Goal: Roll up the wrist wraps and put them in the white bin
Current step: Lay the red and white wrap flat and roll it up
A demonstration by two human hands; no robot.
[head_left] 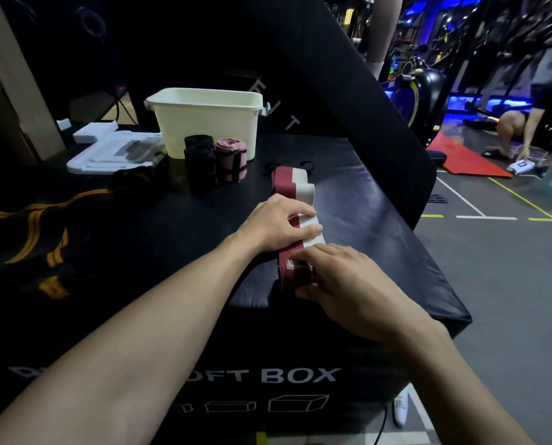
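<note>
Your left hand (281, 223) pressed the red and white wrist wrap (295, 187) flat on the black box (364, 220) marked "BOX", and your right hand (342, 284) pinched its near end; the white bin (204, 123) stood behind.

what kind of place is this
Most likely a gym. The hands work on a red and white wrist wrap laid on a padded black plyo box printed "SOFT BOX". Behind it stand an exercise bike and a red floor mat, under blue lighting.
</note>
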